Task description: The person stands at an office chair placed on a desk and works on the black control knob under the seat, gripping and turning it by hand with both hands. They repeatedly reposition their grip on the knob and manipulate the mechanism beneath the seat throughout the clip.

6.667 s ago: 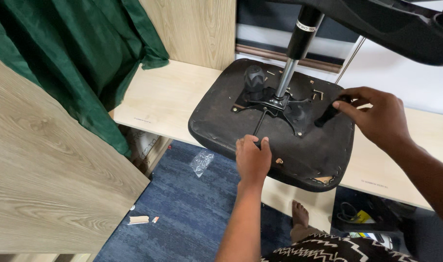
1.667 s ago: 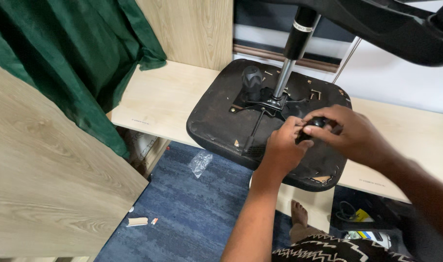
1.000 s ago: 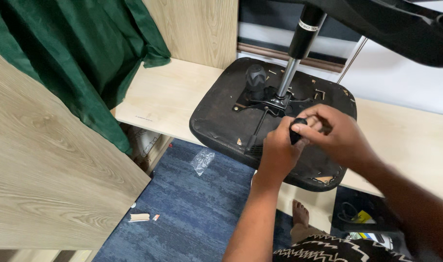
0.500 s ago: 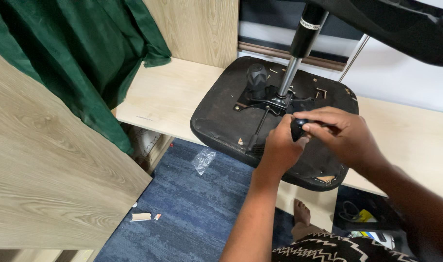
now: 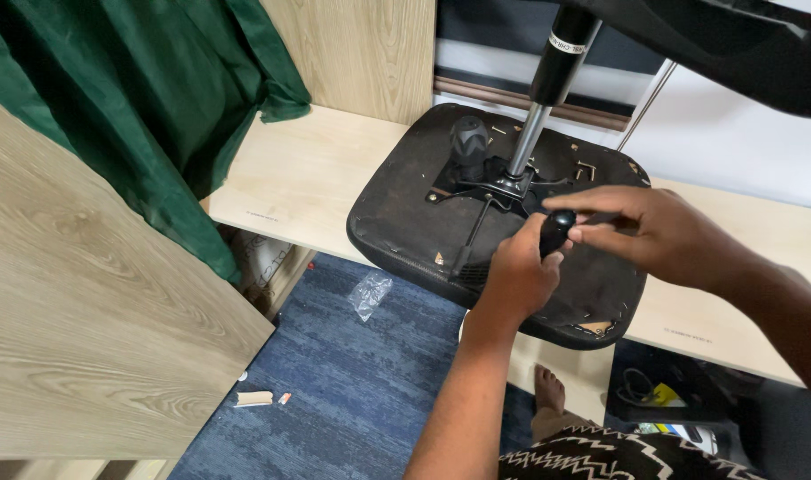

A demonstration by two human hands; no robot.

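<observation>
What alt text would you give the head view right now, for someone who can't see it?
Both hands, left hand and right hand, grip a small black knob over the underside of an upturned black chair seat lying on a pale wooden bench. The chair's metal column rises from the seat; green cloth hangs left, above blue carpet.

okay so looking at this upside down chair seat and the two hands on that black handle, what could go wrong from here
1. The chair seat lies upside down with its near edge overhanging the wooden bench; pushing on it could tip or slide it off.
2. Both the left hand and right hand crowd the small black handle beside the metal mechanism; a slip might pinch fingers.
3. A bare foot is below the overhang, so anything dropped could hit it.
</observation>
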